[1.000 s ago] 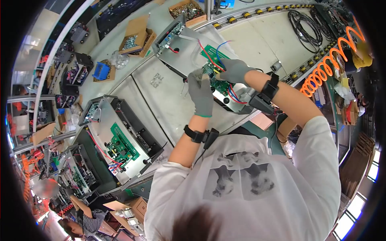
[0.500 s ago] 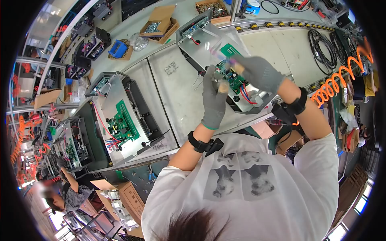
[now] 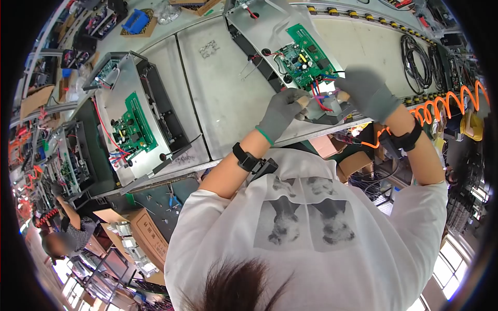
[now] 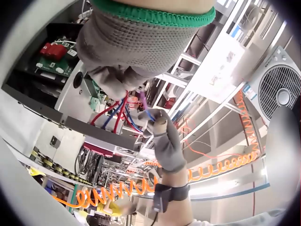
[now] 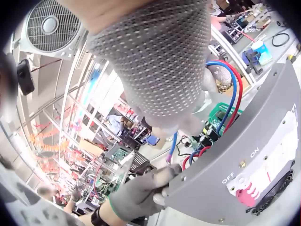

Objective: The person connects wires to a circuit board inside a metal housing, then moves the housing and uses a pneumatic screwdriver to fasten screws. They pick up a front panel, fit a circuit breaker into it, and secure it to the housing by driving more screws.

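An open metal chassis [image 3: 270,26] lies on the bench, with a green circuit board [image 3: 326,63] mounted on it. My gloved left hand [image 3: 282,111] is at the chassis's near end, fingers bent; whether they pinch anything I cannot tell. Beside those fingertips, red wires [image 4: 109,111] and blue wires run between panel and board. My gloved right hand [image 3: 369,93] pinches a blue wire [image 5: 173,144] whose purple end points toward the left fingertips. The grey end panel [image 5: 225,162], marked OFF and ON, stands close by the left hand.
A second chassis [image 3: 111,101] with a similar board lies to the left. Coiled black cable [image 3: 415,65] and an orange spiral hose [image 3: 450,106] are on the right. A blue parts bin [image 3: 136,22] sits at the back left. Another person [image 3: 67,241] works at far left.
Both hands have moved from over the circuit board to the chassis's near end, beside the wires. Loose red and blue wire ends that stood above the board no longer show there.
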Motion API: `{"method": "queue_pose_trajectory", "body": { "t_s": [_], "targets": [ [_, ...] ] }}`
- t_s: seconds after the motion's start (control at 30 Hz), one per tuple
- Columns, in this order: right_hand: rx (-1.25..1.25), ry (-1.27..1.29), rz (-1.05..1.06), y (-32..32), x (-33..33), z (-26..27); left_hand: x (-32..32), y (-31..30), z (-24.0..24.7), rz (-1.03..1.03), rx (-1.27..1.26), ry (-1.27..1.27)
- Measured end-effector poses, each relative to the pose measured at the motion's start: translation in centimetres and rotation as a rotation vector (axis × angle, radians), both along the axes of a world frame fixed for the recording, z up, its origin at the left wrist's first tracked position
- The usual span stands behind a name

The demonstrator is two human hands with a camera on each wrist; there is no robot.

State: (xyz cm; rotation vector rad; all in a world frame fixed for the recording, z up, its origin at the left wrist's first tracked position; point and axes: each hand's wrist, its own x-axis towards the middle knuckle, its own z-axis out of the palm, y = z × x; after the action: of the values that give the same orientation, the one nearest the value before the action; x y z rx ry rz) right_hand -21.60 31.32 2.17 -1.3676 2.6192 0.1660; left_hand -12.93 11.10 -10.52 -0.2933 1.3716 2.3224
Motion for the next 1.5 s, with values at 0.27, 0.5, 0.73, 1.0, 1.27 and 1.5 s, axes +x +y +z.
{"method": "queue_pose_trajectory", "body": {
  "t_s": [0.27, 0.5, 0.73, 1.0, 1.27, 1.5],
  "targets": [
    [0.294, -0.17, 0.073, 0.6, -3.9, 0.2, 0.1, 0.4, -5.9, -0.04, -0.384, -0.141],
    [0.393, -0.084, 0.299, -2.0, -4.1, -3.1, -0.9, 0.5, -5.2, -0.217, -0.327, -0.041],
    [0.573, -0.182, 0.265, -3.9, -3.5, -4.4, -0.7, 1.2, -6.5, -0.135, -0.254, -0.025],
    [0.636, -0.208, 0.197, -3.9, -4.0, -3.8, -0.9, 1.8, -8.2, -0.128, -0.258, -0.03],
    [0.632, -0.199, 0.212, -3.7, -3.8, -4.4, -0.7, 2.1, -9.0, -0.114, -0.273, 0.017],
    [0.5, -0.207, 0.172, -4.0, -3.4, -6.0, -0.8, 2.4, -9.2, -0.087, -0.34, 0.041]
  ]
}}
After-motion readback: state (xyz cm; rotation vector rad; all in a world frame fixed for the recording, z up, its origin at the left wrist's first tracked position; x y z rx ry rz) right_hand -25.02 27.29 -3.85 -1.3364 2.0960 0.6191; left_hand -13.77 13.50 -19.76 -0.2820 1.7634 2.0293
